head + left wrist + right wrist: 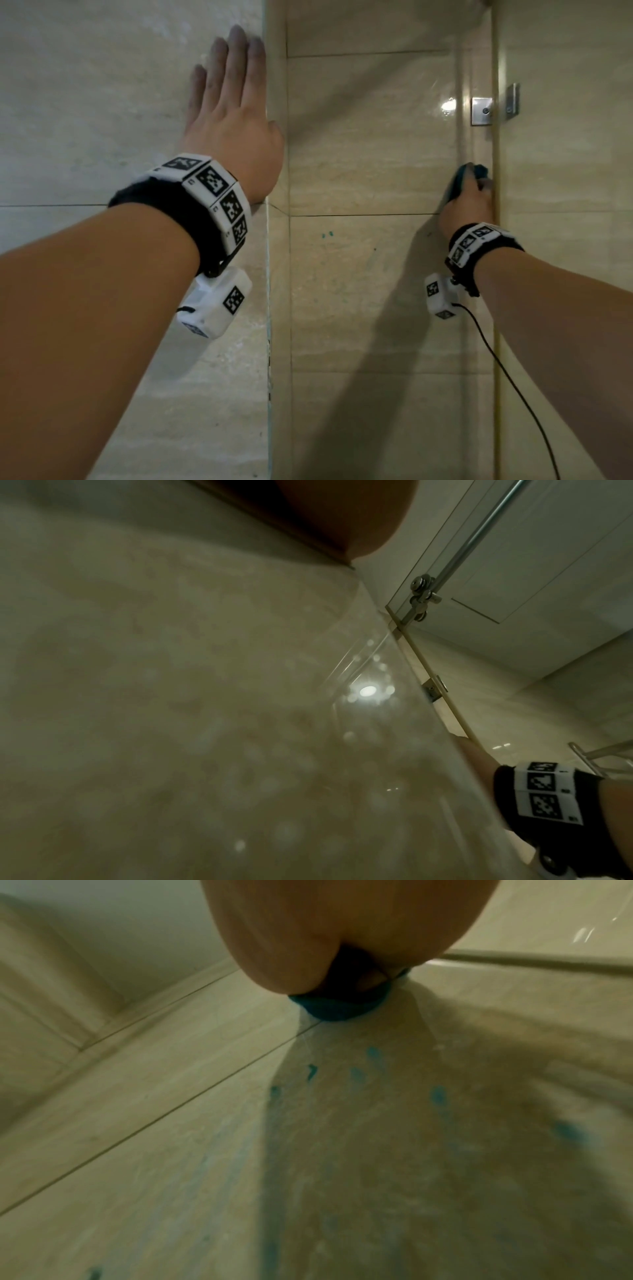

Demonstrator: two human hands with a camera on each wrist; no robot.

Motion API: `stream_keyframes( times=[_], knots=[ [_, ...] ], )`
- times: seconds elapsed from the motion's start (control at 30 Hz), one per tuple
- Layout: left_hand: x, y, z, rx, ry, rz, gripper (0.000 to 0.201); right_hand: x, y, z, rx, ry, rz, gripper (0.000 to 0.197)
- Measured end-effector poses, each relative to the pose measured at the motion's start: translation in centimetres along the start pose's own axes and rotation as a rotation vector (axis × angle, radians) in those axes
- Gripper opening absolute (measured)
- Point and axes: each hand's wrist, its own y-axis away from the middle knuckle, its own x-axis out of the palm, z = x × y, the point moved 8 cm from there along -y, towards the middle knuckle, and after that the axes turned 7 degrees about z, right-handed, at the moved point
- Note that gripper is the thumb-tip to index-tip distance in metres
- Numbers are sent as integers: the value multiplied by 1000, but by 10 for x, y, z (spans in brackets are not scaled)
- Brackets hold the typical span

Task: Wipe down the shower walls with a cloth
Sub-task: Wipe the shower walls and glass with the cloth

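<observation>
My right hand (471, 198) grips a teal cloth (462, 178) and presses it against the beige tiled shower wall (370, 137), close to the glass panel's edge. In the right wrist view the cloth (337, 1007) pokes out under my palm (342, 934), and teal smears (373, 1058) streak the tile below it. My left hand (233, 99) lies flat with straight fingers on the left wall (85, 102), at its outer corner. Only the heel of that hand (342, 512) shows in the left wrist view.
A metal clamp (482, 111) fixes the glass panel (565, 171) to the wall, right above the cloth. A black cable (507, 370) hangs from my right wrist camera. Two small teal spots (327, 235) mark the tile. A rail with rollers (423, 593) runs overhead.
</observation>
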Motion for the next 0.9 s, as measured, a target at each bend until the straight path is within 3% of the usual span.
stream_keyframes(
  times=[0.17,0.3,0.47,0.6,0.9],
  knots=[
    [0,1,-2,4,7,-19,78,0,-18,14,59,34,-123,72],
    [1,1,-1,4,-3,-24,78,-4,-30,63,-49,137,-210,69],
    [1,0,-2,24,-28,-16,78,45,-30,163,-380,217,7,61],
    [1,-1,-1,22,-38,-1,77,106,24,223,-682,337,105,56],
    [0,1,0,19,-35,11,77,149,91,207,-869,416,120,72]
  ],
)
